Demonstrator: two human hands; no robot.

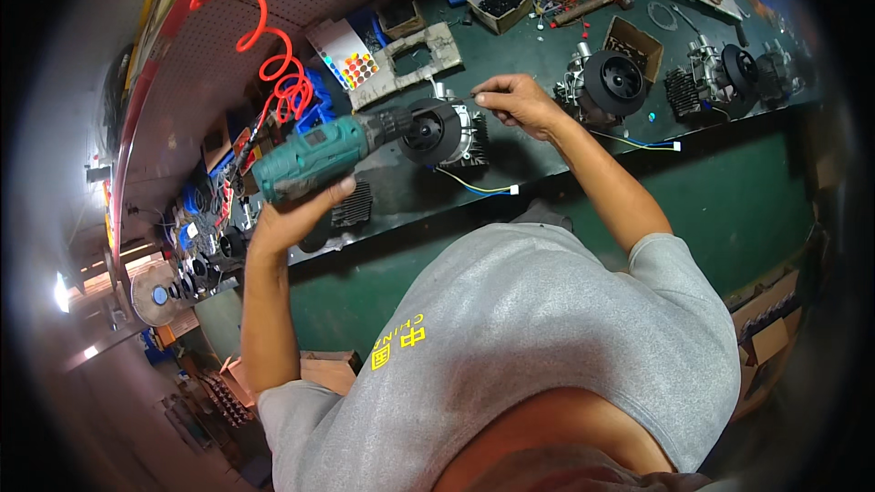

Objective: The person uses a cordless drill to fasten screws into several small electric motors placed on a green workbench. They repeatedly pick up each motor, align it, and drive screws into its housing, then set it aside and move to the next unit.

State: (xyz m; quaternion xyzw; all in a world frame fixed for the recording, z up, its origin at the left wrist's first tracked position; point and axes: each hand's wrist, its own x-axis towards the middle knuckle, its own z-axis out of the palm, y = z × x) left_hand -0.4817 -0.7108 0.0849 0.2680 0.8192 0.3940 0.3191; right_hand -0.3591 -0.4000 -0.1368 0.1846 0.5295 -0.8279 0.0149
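The way to the motor unit (pixel 451 132) from the left is being blocked by the green power drill (pixel 314 155), from the right by the right hand (pixel 519 102). Open bench top (pixel 538 150) is being left between it and the next motor (pixel 606 82). Behind, passage is being crowded by cardboard boxes (pixel 499 0) and a hammer (pixel 592 5).

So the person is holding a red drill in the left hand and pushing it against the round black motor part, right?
Not quite. The head view shows that the cordless drill is teal green with a black chuck, not red. The red thing nearby is the coiled air hose hanging above the bench. The rest holds: the left hand grips the drill, and its tip meets the round black motor part.
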